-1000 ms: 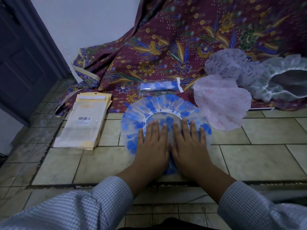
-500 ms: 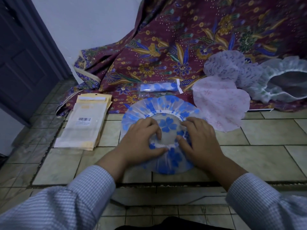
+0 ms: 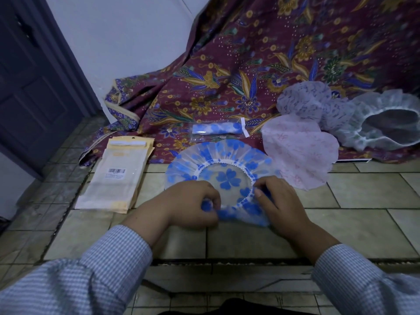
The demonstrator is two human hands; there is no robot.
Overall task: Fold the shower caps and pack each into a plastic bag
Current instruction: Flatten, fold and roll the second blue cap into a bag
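Note:
A clear shower cap with blue flowers [image 3: 227, 162] lies spread on the tiled floor, its white elastic ring facing up. My left hand [image 3: 193, 203] pinches its near-left edge. On the near-right edge my right hand [image 3: 279, 201] grips the elastic, and the near rim is bunched between the two hands. A stack of flat plastic bags [image 3: 116, 178] with a barcode label lies to the left. Behind the cap rests a packed blue cap in a bag [image 3: 216, 129].
A pink shower cap [image 3: 300, 153] lies flat to the right, with a lilac cap [image 3: 304, 101] and a white ruffled cap [image 3: 386, 123] behind it on a maroon batik cloth [image 3: 250, 64]. A dark door [image 3: 29, 87] and a white wall stand at the left.
Both hands went from pressing flat on the cap's middle to curling and gripping its near edge, which is now gathered toward me.

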